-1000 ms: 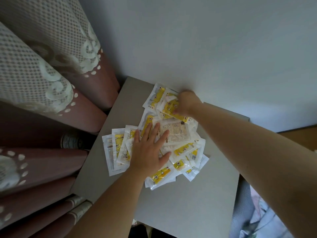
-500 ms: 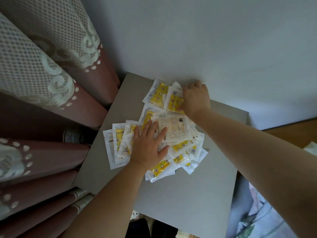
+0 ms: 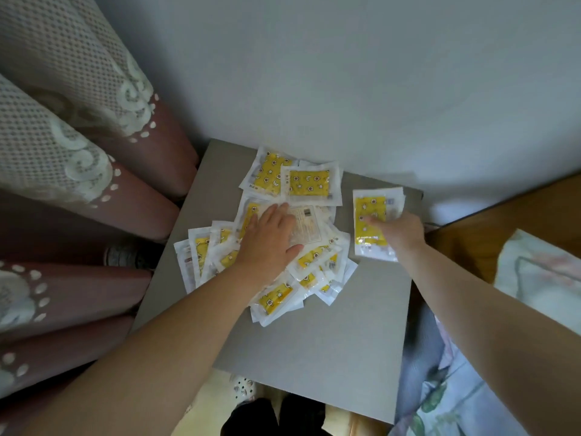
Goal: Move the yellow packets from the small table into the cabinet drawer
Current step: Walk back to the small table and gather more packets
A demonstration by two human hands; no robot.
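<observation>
Packets lay heaped on the counter by the wall; no drawer showed.
Head view: left grip lay flat and released on the heap, pinning it; right grip pinched a thin stack held clear to the right, above the counter's edge. They looked light, limp and slick, likely to slide and fan, so best pinched firmly mid-edge, a few together.

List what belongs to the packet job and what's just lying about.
Job: packet pile, small table, left hand resting on the pile, right hand gripping held packets.
Lying about: curtains, wooden surface, patterned bedding.
</observation>
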